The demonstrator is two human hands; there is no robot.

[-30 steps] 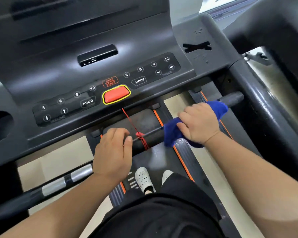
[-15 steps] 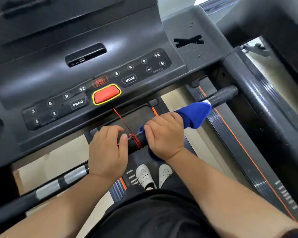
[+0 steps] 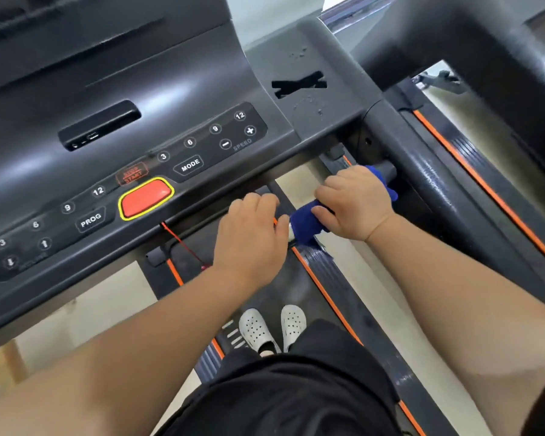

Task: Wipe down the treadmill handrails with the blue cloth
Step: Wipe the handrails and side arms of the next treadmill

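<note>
A soft blue cloth [image 3: 306, 223] is wrapped round the smooth, round dark handrail [image 3: 387, 170] below the console [image 3: 202, 89], gripped by the curled fingers of the right hand [image 3: 353, 202]. The left hand [image 3: 252, 234] curls round the same handrail just beside it. A thin red cord [image 3: 180, 243] hangs by the left wrist, so a wide stroke could snag it and pull it loose.

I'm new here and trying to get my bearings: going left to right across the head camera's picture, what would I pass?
PROG button → red button → left hand → right hand, gripping the blue cloth round the handrail → black side post.
</note>
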